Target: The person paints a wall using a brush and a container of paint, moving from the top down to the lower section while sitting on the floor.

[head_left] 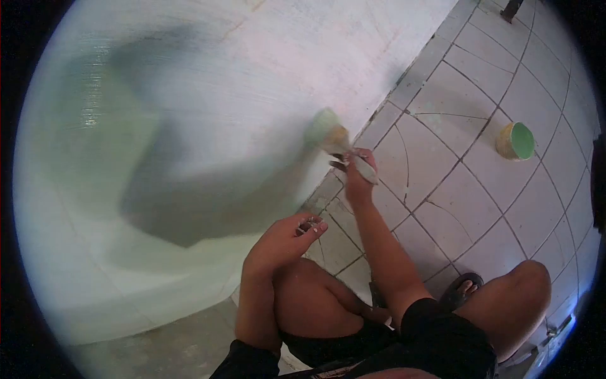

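My right hand (361,167) is closed round the handle of a wide paintbrush (339,138). The brush's bristles are coated pale green and lie against the wall (252,82), low down near where it meets the floor. My left hand (290,237) rests by my bent knee, its fingers curled in and spotted with pale paint; I see nothing held in it. Pale green paint covers the wall's left and lower part, while the upper right part looks whitish and streaky.
A small round tub (516,141) with a green inside stands on the tiled floor (442,139) to the right. My sandalled foot (464,289) is on the tiles below it. A dark post-like object (510,10) shows at the top right. Shadows fall across the wall.
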`<control>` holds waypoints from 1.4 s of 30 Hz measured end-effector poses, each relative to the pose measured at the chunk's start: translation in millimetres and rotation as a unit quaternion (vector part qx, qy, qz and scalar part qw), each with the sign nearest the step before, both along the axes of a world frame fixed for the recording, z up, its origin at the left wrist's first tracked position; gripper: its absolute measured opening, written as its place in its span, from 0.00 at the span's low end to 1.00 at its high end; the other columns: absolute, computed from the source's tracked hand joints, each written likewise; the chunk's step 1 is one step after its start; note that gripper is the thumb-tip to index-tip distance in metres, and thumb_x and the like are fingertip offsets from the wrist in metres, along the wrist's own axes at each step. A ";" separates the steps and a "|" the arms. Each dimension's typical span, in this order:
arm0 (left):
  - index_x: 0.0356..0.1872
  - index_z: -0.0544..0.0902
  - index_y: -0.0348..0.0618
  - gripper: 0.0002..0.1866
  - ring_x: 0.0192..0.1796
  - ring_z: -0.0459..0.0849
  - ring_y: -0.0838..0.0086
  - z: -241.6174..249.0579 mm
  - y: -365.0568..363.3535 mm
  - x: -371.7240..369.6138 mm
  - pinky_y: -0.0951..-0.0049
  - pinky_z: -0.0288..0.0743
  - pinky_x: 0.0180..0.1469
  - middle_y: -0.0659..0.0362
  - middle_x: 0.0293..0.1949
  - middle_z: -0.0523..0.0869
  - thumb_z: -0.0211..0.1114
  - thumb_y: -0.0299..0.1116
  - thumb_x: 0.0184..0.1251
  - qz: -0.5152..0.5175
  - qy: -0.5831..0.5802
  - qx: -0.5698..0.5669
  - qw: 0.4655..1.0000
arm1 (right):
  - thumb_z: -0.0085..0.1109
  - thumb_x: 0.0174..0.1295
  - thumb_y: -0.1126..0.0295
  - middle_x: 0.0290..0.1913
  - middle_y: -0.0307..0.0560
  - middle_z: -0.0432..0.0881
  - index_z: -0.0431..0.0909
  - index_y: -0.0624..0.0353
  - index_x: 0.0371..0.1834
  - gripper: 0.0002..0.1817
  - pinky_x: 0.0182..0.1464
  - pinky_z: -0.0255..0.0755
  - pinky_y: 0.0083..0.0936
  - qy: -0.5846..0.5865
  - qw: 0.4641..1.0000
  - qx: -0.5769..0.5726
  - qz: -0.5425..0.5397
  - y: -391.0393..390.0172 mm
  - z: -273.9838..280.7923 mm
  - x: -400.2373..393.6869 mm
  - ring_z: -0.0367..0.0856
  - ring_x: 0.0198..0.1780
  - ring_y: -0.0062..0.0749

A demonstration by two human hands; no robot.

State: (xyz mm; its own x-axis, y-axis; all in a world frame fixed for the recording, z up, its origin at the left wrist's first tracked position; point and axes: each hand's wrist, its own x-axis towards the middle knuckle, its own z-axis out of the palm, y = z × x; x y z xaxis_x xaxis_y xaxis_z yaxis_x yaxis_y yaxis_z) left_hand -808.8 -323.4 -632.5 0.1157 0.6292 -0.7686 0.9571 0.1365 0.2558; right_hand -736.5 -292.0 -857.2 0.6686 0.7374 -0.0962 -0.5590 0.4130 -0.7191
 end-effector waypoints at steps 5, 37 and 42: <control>0.48 0.77 0.39 0.21 0.37 0.79 0.72 -8.6 -1.2 -13.1 0.71 0.73 0.43 0.55 0.37 0.83 0.56 0.47 0.65 0.007 -0.001 0.000 1.000 | 0.52 0.61 0.73 0.39 0.42 0.75 0.72 0.61 0.36 0.04 0.38 0.79 0.27 0.135 0.983 -0.106 0.068 1.4 -75.8 16.0 0.78 0.38 0.30; 0.48 0.77 0.39 0.25 0.44 0.80 0.64 9.4 -7.9 -3.6 0.68 0.72 0.49 0.50 0.43 0.82 0.57 0.52 0.62 -0.032 0.004 0.019 0.999 | 0.56 0.56 0.74 0.29 0.44 0.79 0.74 0.59 0.35 0.05 0.29 0.71 0.21 -0.156 0.965 -0.202 0.058 12.0 -63.2 27.4 0.77 0.26 0.22; 0.47 0.78 0.39 0.24 0.44 0.80 0.61 6.2 -1.7 -3.2 0.66 0.72 0.50 0.50 0.43 0.82 0.57 0.51 0.62 -0.038 -0.014 0.004 0.999 | 0.52 0.59 0.78 0.31 0.42 0.74 0.71 0.63 0.34 0.03 0.35 0.78 0.23 -0.046 0.997 -0.038 0.037 21.8 75.4 19.3 0.77 0.34 0.22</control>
State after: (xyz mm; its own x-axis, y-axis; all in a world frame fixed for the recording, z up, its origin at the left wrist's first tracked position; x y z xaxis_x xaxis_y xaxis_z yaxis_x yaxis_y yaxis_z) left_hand -812.0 -325.1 -626.3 0.1851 0.6236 -0.7595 0.9570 0.0613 0.2836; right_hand -717.2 -270.2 -781.8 0.6209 0.7781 -0.0950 -0.5159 0.3144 -0.7968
